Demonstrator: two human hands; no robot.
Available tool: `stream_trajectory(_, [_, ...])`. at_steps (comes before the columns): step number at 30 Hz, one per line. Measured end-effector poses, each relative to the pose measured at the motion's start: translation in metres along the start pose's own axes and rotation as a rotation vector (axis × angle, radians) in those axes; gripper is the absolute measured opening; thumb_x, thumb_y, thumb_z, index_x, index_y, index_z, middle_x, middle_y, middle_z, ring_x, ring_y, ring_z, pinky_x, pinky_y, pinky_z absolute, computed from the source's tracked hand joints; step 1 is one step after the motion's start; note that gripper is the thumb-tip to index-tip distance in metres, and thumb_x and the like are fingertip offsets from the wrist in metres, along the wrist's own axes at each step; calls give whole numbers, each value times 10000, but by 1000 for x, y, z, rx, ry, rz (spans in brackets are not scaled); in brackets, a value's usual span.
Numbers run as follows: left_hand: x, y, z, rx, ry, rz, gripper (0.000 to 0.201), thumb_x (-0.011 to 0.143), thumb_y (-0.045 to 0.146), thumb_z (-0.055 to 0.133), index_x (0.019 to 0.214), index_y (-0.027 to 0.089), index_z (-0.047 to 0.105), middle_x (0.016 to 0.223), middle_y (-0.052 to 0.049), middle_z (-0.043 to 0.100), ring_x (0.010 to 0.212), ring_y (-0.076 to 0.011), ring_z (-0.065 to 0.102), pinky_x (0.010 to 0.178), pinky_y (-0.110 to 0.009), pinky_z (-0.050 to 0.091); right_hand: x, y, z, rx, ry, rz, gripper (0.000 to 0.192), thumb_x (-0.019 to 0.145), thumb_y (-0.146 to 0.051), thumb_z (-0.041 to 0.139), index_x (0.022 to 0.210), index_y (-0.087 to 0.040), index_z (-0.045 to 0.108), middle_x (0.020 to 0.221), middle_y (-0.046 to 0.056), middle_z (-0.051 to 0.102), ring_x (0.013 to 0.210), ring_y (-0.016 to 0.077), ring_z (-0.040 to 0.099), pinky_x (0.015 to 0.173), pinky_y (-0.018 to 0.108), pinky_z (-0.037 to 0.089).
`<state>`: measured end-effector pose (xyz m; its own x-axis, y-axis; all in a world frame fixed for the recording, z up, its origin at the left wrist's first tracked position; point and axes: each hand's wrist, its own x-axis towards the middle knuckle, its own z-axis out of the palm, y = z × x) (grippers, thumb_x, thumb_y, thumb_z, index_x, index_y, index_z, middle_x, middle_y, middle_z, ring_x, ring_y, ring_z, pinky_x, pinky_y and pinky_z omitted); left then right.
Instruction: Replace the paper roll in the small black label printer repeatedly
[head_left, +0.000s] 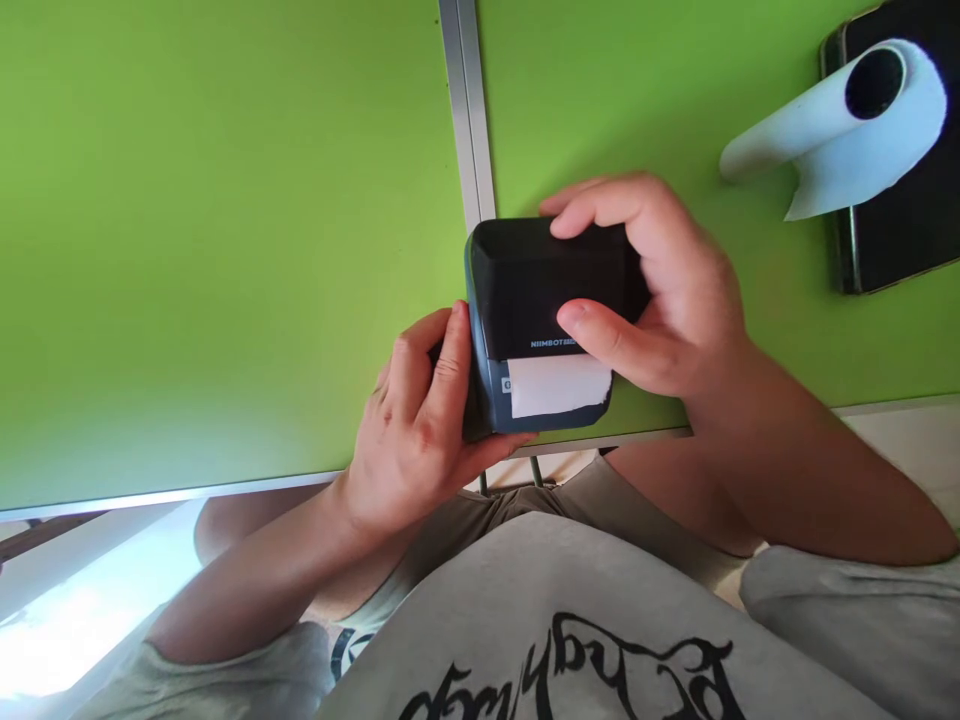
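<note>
1. currently, the printer (555, 280) is held near the front edge of the green table (225, 200), in front of the body, below the end of the metal seam (469, 120); whether it is rested on the surface or lifted cannot be told.
2. left hand (420, 420): partly closed; the printer is gripped at its left side, with the forefinger laid along the side and the thumb brought to the near lower edge.
3. right hand (667, 290): curved, half open; the printer is clasped from the right, with the thumb laid on the dark cover beside the lettering and the fingers set over the far edge.
4. progress, as judged: the cover appears to be closed, and a blank paper strip (561, 388) has been led out from under its front edge. the strip's ragged end has been left lying over the printer's front; it is not yet free of the printer. anything further left to do is not shown.
5. count: hands, two; printer, one; paper strip, one; white roll (817, 115) with a loose flap, one; flat black object (907, 230) near the roll, one; table seam, one.
</note>
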<state>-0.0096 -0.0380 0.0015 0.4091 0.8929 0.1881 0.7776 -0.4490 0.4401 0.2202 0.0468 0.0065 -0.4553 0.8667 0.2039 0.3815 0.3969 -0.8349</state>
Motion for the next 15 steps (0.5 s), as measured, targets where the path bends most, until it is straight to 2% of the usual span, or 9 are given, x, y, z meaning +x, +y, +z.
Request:
stream_trajectory(8, [0, 1, 2, -63, 20, -28, 996, 901, 686, 647, 1623, 124, 252, 1381, -204, 574, 1252, -320, 641, 942, -387, 615, 0, -2, 0, 2, 4, 16, 364, 913, -528, 613, 1179, -285, 560, 1203, 35, 666, 1129, 221, 646, 988, 458, 608])
stream_trajectory(15, [1, 2, 1, -145, 77, 11, 1038, 884, 519, 761, 1656, 157, 169, 1439, -219, 520, 1347, -330, 573, 1038, -448, 607, 1, -1, 1, 35, 7, -19, 350, 919, -512, 617, 1174, -280, 556, 1175, 25, 665, 1113, 189, 640, 981, 419, 576])
